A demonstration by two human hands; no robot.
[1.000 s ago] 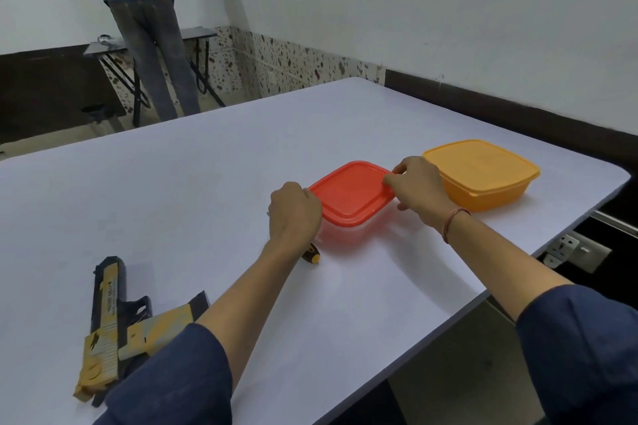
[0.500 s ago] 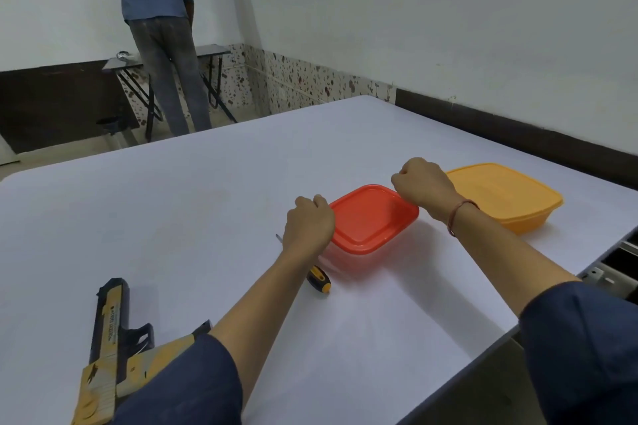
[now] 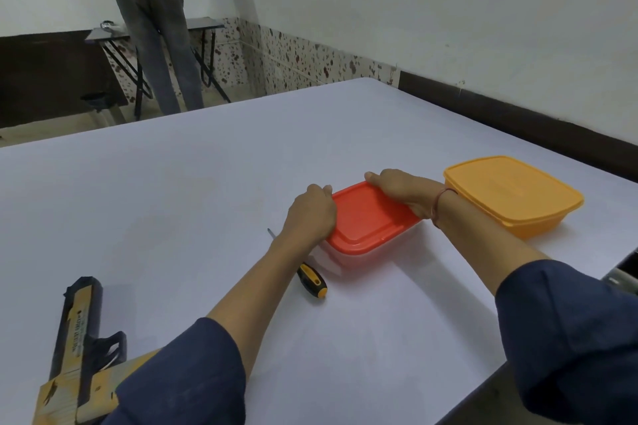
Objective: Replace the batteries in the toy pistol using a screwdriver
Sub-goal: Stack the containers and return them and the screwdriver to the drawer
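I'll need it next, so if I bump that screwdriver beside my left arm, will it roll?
Likely: the screwdriver has a rounded handle and lies loose on the smooth table. It looks slim, so probably light and stiff. The left hand, gripping the red-lidded container, sits near its shaft, so a nudge seems possible.

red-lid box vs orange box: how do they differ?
Lid: the red-lid box has a red lid, the orange box an orange one.
Base: the red-lid box's looks clear, the orange box's is orange.
Handling: left hand and right hand grip the red-lid box's lid edges; no hand holds the orange box.
Shared: both rectangular, lidded, on the white table.
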